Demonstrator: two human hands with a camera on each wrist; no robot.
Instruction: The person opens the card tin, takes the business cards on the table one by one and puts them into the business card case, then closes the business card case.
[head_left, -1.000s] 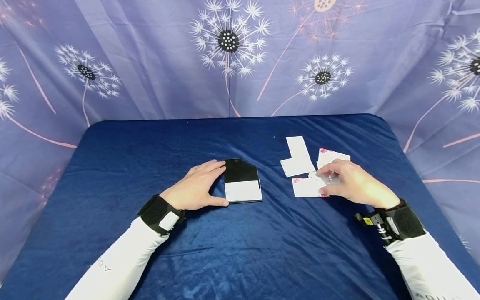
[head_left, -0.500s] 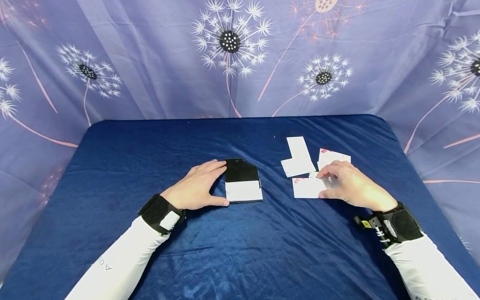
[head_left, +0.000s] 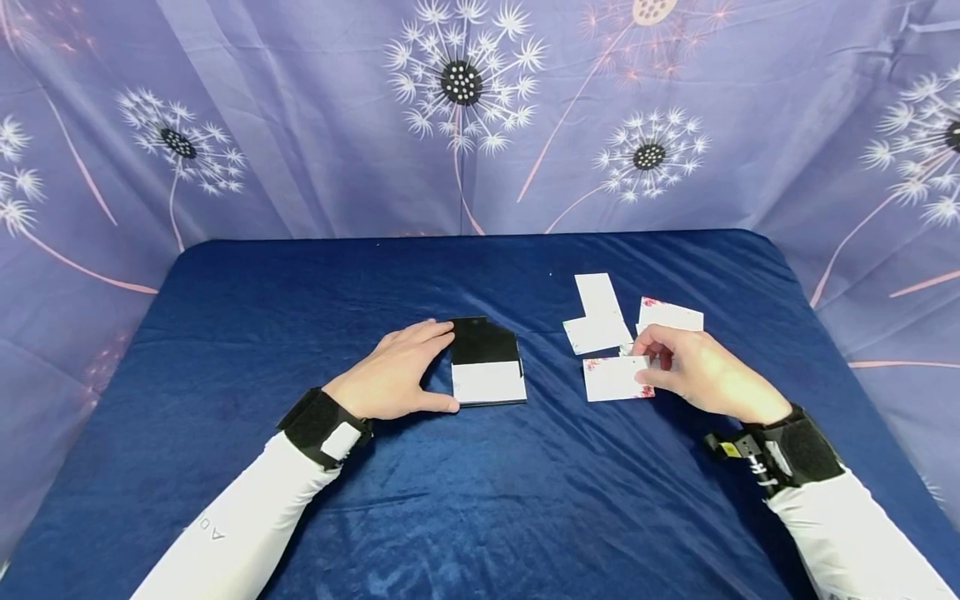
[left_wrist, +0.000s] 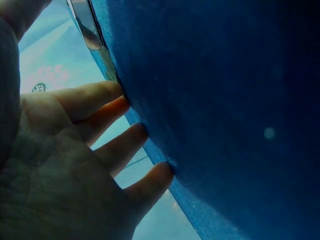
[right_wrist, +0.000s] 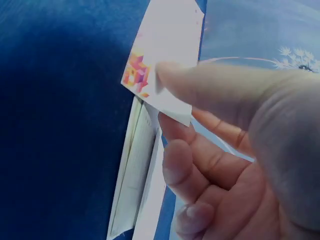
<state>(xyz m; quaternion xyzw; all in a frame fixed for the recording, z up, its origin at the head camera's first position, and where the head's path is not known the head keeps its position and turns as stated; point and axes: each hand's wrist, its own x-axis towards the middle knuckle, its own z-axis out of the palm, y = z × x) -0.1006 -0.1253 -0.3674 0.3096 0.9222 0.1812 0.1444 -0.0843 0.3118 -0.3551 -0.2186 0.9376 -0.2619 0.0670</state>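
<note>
In the head view my left hand lies at the left side of a flat black card case, thumb at its near corner and fingertips at its far corner. White cards fill the case's near half. Between thumb and curled fingers, my right hand pinches the right end of a white card with pink-red floral corners. The right wrist view shows this card tilted up, with its orange-pink print near one corner. Edges of other cards show below it. The left wrist view shows straight, spread fingers touching the cloth.
Loose white cards lie just beyond the pinched one, overlapping each other. Another floral-cornered card lies behind the right hand. Dark blue cloth covers the table, and a purple dandelion-print curtain hangs behind its far edge.
The right fingers have drawn together on the floral card, whose near edge has tilted and shifted slightly toward the person. The left hand and the case stay in place.
</note>
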